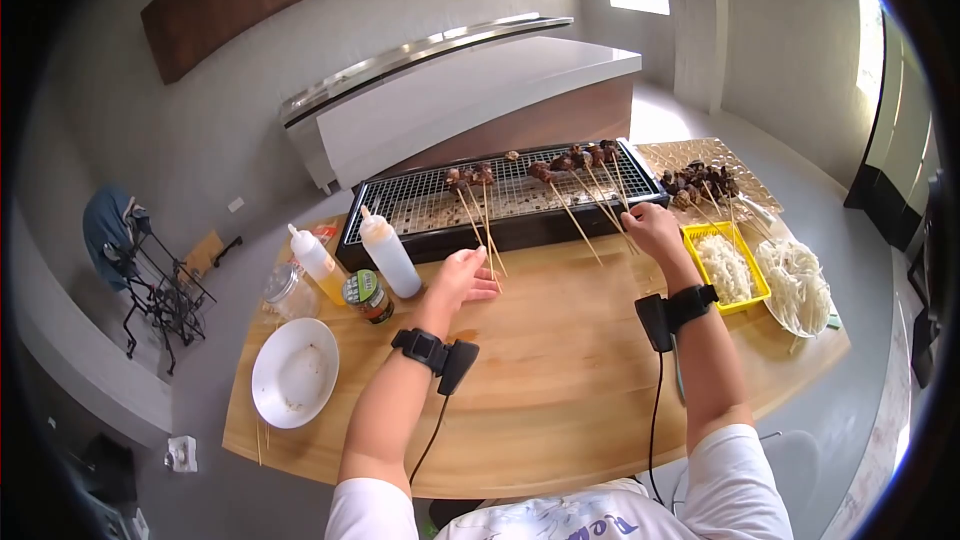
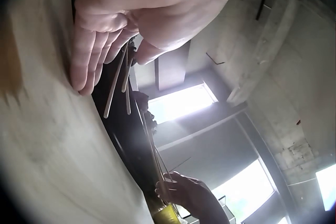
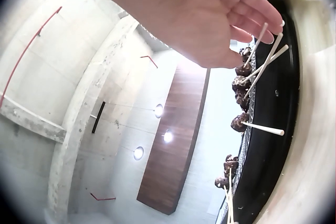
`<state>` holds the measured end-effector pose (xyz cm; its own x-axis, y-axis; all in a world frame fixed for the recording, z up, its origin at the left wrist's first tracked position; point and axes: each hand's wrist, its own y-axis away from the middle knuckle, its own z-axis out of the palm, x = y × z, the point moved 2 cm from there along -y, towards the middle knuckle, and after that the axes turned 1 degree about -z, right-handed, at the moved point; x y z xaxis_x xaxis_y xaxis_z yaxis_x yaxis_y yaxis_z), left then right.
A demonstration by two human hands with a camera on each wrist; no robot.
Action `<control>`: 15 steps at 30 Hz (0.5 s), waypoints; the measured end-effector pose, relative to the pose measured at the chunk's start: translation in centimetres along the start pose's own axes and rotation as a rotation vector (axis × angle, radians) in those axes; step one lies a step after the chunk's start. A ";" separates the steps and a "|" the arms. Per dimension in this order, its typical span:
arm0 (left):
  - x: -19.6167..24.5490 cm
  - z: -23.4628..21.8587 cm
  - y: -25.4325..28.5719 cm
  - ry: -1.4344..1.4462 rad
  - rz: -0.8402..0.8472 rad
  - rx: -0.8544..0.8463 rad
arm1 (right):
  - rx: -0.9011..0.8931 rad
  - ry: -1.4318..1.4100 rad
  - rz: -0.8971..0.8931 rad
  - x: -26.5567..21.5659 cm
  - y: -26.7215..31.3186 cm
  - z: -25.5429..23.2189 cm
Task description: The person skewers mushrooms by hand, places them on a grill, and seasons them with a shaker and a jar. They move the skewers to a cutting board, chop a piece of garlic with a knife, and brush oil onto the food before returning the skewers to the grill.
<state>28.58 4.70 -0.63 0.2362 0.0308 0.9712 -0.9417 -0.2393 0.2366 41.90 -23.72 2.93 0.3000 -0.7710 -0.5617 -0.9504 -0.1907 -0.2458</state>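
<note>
Several brown meat skewers lie on the black grill [image 1: 440,245], their sticks sticking out over its near edge. Beside the sticks of the left skewers [image 1: 470,176] is my left hand [image 1: 462,283], its fingers extended and thumb apart. In the left wrist view, stick ends [image 2: 112,90] show beside the fingers of that left hand [image 2: 142,16]. My right hand [image 1: 652,230] is at the stick ends of the right-hand skewers [image 1: 575,158]. From the right wrist, the right hand [image 3: 205,16] has loosely bent fingers close to several sticks [image 3: 268,61]; whether they touch cannot be told.
Left of the grill stand two squeeze bottles [image 1: 390,255], a green-lidded jar [image 1: 368,297], a glass jar [image 1: 290,292] and a white bowl [image 1: 296,372]. At right are a yellow basket [image 1: 757,280], a plate of white strands [image 1: 795,288] and darker skewers [image 1: 700,183] on a patterned sheet.
</note>
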 end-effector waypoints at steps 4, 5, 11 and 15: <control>0.2 1.0 -0.7 0.133 -0.050 -0.115 | -0.280 -0.566 0.178 2.8 -2.4 2.9; 0.2 1.2 -0.9 0.143 -0.053 -0.132 | -0.279 -0.568 0.184 2.7 -2.2 2.8; -0.3 -1.6 -1.9 0.046 -0.021 0.015 | -0.454 -1.069 0.294 0.9 -0.9 4.2; -0.3 -2.7 -1.4 0.039 -0.040 0.059 | -0.550 -1.288 0.330 0.8 -1.1 5.3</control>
<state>29.18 7.69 -1.17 0.2629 0.0788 0.9616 -0.9155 -0.2942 0.2744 43.59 -20.92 -1.39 -0.3543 0.1933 -0.9149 -0.8113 -0.5501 0.1979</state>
